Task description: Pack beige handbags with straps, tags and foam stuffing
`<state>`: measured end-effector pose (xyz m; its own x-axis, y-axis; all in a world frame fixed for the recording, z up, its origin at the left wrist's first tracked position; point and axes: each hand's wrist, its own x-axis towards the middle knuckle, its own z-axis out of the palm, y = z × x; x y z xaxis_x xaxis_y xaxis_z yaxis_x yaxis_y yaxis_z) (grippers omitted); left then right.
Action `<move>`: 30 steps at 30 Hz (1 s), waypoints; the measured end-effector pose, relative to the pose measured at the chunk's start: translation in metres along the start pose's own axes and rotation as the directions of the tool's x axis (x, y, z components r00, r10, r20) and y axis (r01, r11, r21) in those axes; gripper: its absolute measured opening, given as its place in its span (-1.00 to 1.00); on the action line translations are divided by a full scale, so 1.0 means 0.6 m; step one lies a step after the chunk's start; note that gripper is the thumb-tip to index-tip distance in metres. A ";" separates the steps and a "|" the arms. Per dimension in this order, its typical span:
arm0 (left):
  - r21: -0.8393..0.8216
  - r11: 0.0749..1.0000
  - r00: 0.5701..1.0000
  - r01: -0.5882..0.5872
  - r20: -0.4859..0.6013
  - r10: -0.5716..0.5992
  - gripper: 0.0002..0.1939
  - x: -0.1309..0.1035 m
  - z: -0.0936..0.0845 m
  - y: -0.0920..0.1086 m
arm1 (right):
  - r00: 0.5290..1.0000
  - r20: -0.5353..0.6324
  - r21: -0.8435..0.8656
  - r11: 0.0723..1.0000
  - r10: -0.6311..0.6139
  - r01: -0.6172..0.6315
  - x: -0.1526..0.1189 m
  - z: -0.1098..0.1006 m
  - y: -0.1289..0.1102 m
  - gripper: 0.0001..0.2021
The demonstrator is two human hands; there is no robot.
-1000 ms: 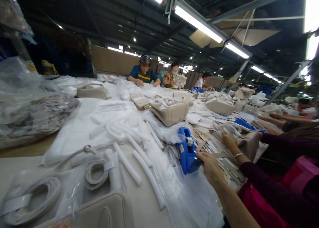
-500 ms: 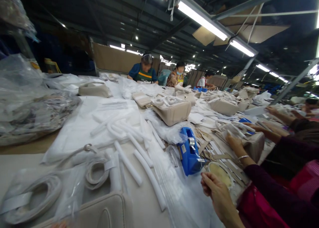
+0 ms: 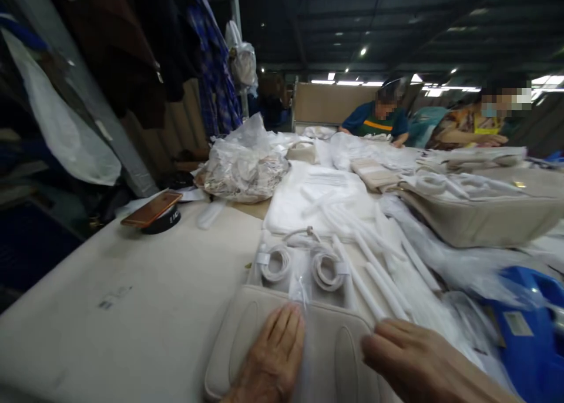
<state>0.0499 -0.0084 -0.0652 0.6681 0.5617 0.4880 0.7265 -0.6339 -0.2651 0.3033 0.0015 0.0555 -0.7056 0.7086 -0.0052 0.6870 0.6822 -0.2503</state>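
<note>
- On top of a beige bag [image 3: 324, 347] at the near side of the table [image 3: 88, 262], the left hand [image 3: 277, 347] lay flat, palm down, fingers straight and close together, not gripping anything.
- Right hand [image 3: 408, 353] was by the bag's right edge, fingers curled in. It was kinda blurry, so I couldn't tell if anything was pinched in there, or if it was actually touching the bag.
- Bag itself was lying flat right below the left hand, with a long oval shape on each side of its face.
- Just past its far edge were two coiled straps, a left coil [image 3: 285, 265] and a right coil [image 3: 317, 274], each with a pale band on it, plus some shiny clear plastic [image 3: 301, 291] between them.
- Bunch of white tubes [image 3: 388, 288] to the right of the coils, some of them lying up on a white stack [image 3: 288, 203] further back.
- Way over right, a blue tape dispenser [image 3: 524, 332], and behind that a bigger beige bag [image 3: 476, 224] with more coils on top.
- Off to the left, an orange phone [image 3: 152, 208] was propped on some round black thing [image 3: 163, 222].
- Beyond the stack, a crumpled plastic bundle [image 3: 247, 162].
- Across the table, a co-worker in a green apron [image 3: 379, 126] and another in a yellow apron [image 3: 487, 124].
</note>
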 end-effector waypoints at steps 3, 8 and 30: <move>-0.022 0.999 0.995 0.043 -0.094 -0.045 -0.60 0.010 0.029 0.008 | 0.974 0.148 -0.163 0.967 -0.171 0.195 0.141 -0.022 -0.012 -0.80; -0.073 0.993 0.951 0.090 -0.291 -0.108 -0.60 0.016 0.052 0.007 | 0.930 0.342 -0.262 0.937 -0.131 0.229 0.258 0.015 0.027 -0.85; -0.616 0.778 0.958 0.125 -0.129 -0.256 -0.73 0.005 -0.034 -0.030 | 0.882 -0.391 -0.308 0.941 -0.263 0.144 0.027 0.163 -0.046 -0.60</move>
<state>0.0356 -0.0062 -0.0421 0.4335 0.6318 0.6426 0.5501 -0.7503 0.3666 0.2562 -0.0236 -0.0325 -0.7348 0.5161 0.4401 0.5982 0.7990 0.0617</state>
